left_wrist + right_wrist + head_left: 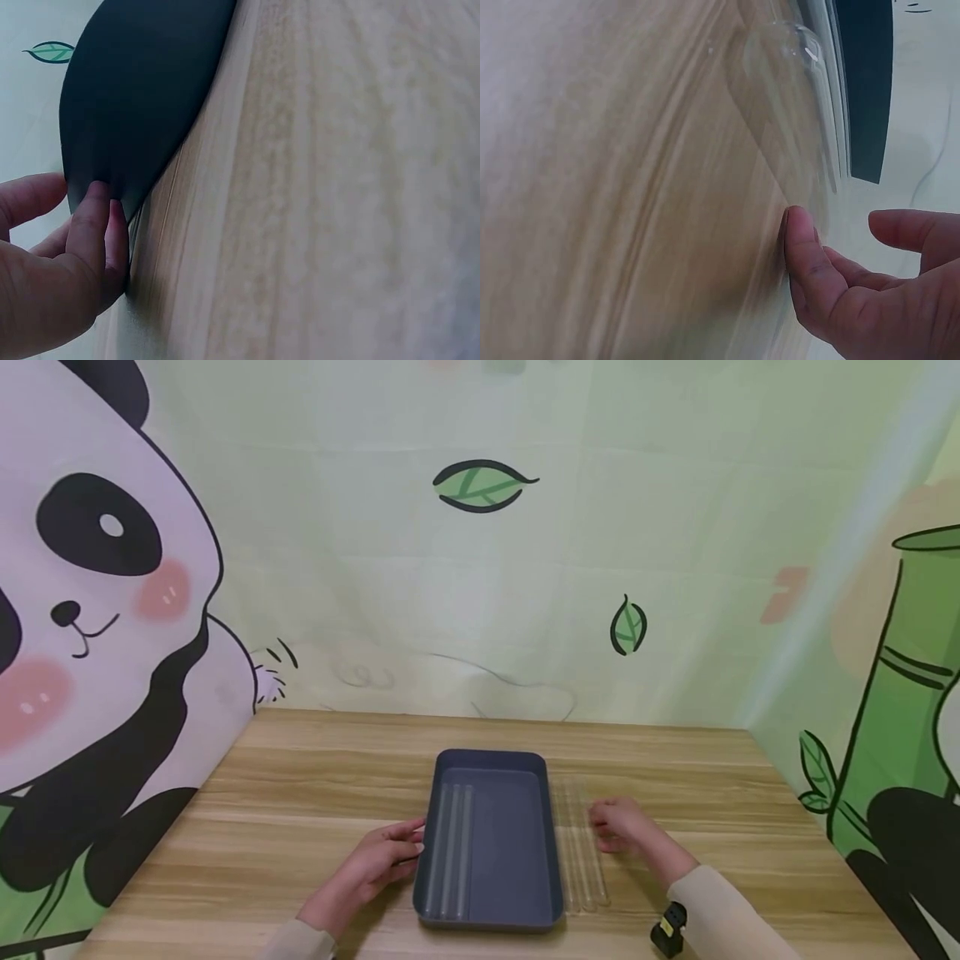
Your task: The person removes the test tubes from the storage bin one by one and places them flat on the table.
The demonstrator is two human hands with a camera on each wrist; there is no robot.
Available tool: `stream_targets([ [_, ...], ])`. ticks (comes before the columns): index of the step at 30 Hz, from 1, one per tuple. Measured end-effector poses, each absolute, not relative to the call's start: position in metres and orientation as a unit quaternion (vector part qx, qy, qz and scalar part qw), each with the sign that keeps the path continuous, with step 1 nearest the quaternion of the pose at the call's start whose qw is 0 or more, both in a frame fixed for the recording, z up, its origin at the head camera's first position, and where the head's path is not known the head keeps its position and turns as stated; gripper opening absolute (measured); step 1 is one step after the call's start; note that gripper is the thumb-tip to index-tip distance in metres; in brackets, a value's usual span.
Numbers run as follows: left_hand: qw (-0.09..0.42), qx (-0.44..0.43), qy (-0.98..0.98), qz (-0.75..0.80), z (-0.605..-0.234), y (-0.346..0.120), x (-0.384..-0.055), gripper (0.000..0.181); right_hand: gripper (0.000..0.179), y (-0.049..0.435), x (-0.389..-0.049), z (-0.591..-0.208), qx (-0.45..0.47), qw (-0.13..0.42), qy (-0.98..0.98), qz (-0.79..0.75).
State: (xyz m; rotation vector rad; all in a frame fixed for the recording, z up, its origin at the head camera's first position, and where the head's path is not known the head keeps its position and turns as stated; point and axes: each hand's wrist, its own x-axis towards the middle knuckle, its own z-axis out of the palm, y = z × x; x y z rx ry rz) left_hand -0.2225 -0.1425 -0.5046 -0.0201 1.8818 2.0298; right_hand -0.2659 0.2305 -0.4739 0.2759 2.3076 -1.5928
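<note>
A dark blue rectangular tray [510, 843] lies lengthwise on the wooden table. Along its left side, inside, lie several clear tubes [454, 852]. More clear tubes [581, 852] lie side by side on the table just right of the tray; a rounded glassy end [799, 45] shows in the right wrist view. My left hand [386, 858] rests its fingertips against the tray's left wall, thumb near the rim. My right hand [617, 823] is at the outermost tube on the right, fingertips low by the table and thumb held apart, with nothing gripped.
The wood-grained table [315, 777] ends at a printed backdrop [360, 527] with a panda, leaves and bamboo. A small black device [669, 931] is strapped at my right sleeve [723, 906].
</note>
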Motion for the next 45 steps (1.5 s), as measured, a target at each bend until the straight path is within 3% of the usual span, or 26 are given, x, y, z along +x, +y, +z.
stream_targets([
  [28,0.192,-0.002,0.668,0.719,-0.501,-0.144,-0.221,0.061,0.055,0.243,-0.245,-0.415,-0.009,0.181,0.856,-0.484],
  [34,0.191,0.001,0.665,0.722,-0.501,-0.145,-0.22,0.062,0.053,0.236,-0.241,-0.398,-0.047,0.17,0.859,-0.48],
  [45,0.189,0.006,0.665,0.723,-0.501,-0.144,-0.219,0.061,0.051,0.201,-0.234,-0.378,-0.049,0.204,0.832,-0.514],
])
